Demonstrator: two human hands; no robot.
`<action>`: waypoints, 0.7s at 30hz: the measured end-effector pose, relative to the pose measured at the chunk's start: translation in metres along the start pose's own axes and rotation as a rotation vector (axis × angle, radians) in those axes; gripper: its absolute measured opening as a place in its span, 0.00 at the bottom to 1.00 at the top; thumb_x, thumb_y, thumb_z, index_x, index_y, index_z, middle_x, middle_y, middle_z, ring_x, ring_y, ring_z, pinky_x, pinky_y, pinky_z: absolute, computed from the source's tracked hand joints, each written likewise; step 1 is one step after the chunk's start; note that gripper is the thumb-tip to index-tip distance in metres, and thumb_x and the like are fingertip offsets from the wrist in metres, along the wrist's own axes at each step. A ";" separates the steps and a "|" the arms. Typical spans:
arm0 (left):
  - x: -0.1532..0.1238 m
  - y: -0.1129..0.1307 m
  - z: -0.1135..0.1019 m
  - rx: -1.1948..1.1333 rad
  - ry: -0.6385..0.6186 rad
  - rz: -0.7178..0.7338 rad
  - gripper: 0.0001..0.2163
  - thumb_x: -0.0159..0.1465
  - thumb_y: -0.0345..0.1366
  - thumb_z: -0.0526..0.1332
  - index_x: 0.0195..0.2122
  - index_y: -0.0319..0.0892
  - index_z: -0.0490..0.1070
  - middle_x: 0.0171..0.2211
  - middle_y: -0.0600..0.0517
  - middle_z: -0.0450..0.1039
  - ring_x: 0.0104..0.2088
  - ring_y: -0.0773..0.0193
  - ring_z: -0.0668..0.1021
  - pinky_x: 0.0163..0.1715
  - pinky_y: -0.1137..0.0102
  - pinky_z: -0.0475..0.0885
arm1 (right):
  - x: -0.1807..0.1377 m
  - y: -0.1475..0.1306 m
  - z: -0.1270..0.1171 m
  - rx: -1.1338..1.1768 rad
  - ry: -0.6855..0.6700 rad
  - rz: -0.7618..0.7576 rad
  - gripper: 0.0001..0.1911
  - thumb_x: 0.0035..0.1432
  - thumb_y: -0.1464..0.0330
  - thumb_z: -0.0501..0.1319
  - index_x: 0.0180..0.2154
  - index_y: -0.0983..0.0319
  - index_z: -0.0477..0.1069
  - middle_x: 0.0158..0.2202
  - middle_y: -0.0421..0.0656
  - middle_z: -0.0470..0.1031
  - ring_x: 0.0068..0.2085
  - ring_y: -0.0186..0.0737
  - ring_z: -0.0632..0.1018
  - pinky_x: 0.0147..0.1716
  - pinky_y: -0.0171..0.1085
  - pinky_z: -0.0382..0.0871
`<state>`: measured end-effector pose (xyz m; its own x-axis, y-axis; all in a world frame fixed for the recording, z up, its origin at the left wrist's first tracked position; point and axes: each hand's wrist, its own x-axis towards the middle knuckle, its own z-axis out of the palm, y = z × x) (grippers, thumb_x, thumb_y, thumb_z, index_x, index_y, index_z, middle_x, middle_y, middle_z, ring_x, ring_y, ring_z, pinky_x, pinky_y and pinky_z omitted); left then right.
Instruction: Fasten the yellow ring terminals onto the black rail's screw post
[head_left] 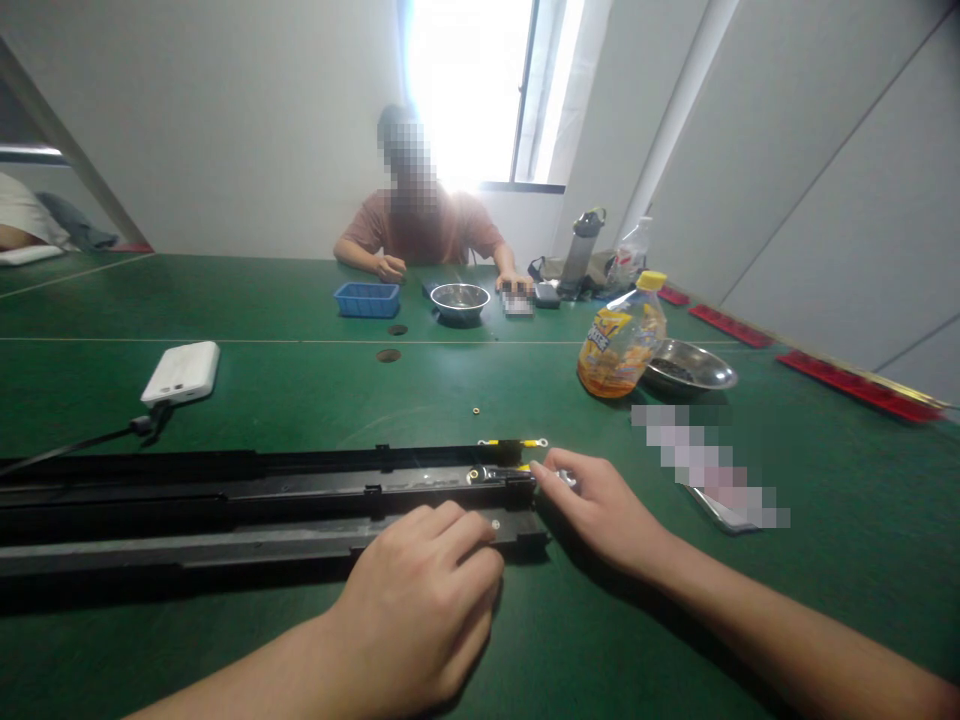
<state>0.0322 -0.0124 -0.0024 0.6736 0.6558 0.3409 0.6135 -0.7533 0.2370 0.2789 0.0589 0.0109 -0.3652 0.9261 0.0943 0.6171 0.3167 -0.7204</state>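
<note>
A long black rail assembly [225, 500] lies across the green table [300, 390], running off the left edge. My left hand [420, 610] rests on its near right end, fingers curled, fingertips by a small silver screw [495, 524]. My right hand [600, 505] is at the rail's right end, with thumb and finger pinched together on a small metal part I cannot make out. A thin cable with yellow sleeves and ring terminals [514, 442] lies just behind the rail. A small brass washer [476, 410] sits loose further back.
A tilted orange drink bottle [621, 340] leans by a steel bowl [690, 368] at the right. A white power bank [181, 372] with a cable lies left. Across the table a person sits behind a blue tray [367, 299] and another steel bowl [460, 299]. Red strips [859, 385] line the right edge.
</note>
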 end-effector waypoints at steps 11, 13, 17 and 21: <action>-0.001 0.000 0.000 -0.002 -0.003 -0.001 0.04 0.70 0.33 0.59 0.44 0.44 0.73 0.45 0.48 0.74 0.41 0.53 0.73 0.39 0.57 0.73 | -0.001 -0.001 -0.001 0.118 -0.011 -0.036 0.23 0.77 0.55 0.50 0.32 0.59 0.67 0.31 0.40 0.72 0.33 0.40 0.71 0.36 0.38 0.63; -0.001 0.000 0.000 0.000 -0.002 -0.004 0.04 0.70 0.33 0.60 0.43 0.44 0.73 0.45 0.48 0.74 0.41 0.53 0.73 0.39 0.57 0.73 | -0.001 -0.001 -0.001 0.122 -0.009 -0.038 0.23 0.77 0.55 0.50 0.31 0.59 0.67 0.31 0.39 0.71 0.33 0.40 0.70 0.35 0.38 0.62; -0.001 0.000 0.000 0.002 -0.004 -0.007 0.04 0.70 0.33 0.60 0.43 0.44 0.73 0.45 0.47 0.75 0.42 0.53 0.73 0.40 0.57 0.73 | -0.001 -0.001 -0.001 0.105 -0.011 -0.034 0.23 0.77 0.55 0.51 0.31 0.59 0.67 0.31 0.40 0.72 0.33 0.41 0.71 0.36 0.38 0.62; 0.000 0.000 -0.001 0.004 -0.013 -0.003 0.05 0.70 0.32 0.59 0.44 0.44 0.73 0.45 0.47 0.75 0.42 0.53 0.73 0.40 0.57 0.73 | 0.000 -0.002 -0.002 0.077 -0.018 -0.018 0.23 0.76 0.54 0.51 0.32 0.59 0.69 0.32 0.41 0.74 0.34 0.42 0.72 0.36 0.39 0.62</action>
<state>0.0319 -0.0129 -0.0019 0.6770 0.6586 0.3285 0.6173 -0.7512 0.2339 0.2792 0.0583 0.0137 -0.3886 0.9164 0.0958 0.5552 0.3158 -0.7694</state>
